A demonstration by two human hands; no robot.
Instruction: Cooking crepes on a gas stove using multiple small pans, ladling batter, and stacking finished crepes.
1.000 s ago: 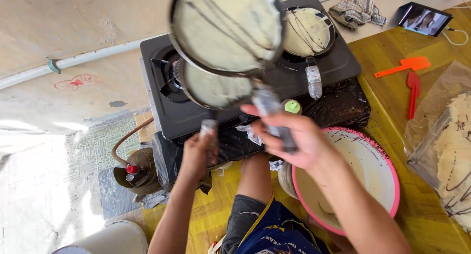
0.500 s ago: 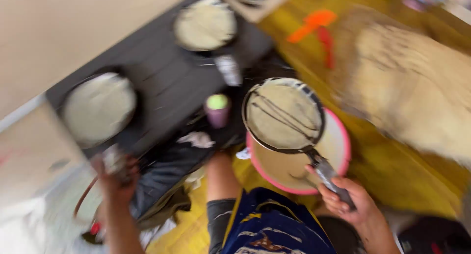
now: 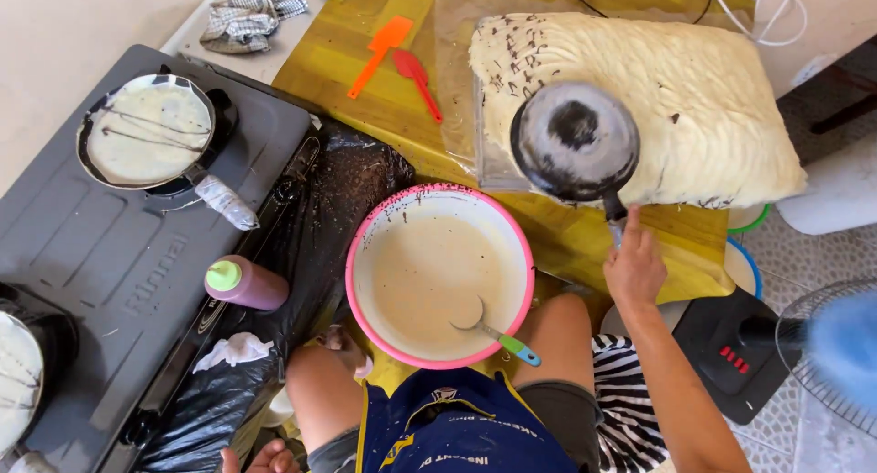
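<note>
Step in hand: the right hand [image 3: 635,268] holds a small frying pan [image 3: 575,153] upside down over the big heap of thin pale crepes [image 3: 694,99], so I judge the cooked crepe is being tipped out onto the heap.
Right hand: fingers closed around the pan handle, dark pan bottom facing up.
Left hand [image 3: 265,457]: only fingertips show at the lower edge, beside the knee; I cannot tell if it is spread or closed, and it seems to hold nothing.
Pan position: over the left part of the heap, which lies on clear plastic on the yellow table [image 3: 384,99].
Batter: a pink-rimmed bowl [image 3: 365,231] with pale batter and a ladle [image 3: 480,320] stands between the knees and the table.
Stove: a grey gas stove [image 3: 110,254] carries another pan with crepe [image 3: 146,131]; a pink squeeze bottle [image 3: 245,283] lies on it.
Next move calls for: probably turning the pan upright, then bringing it back toward the bowl without touching the heap.
</note>
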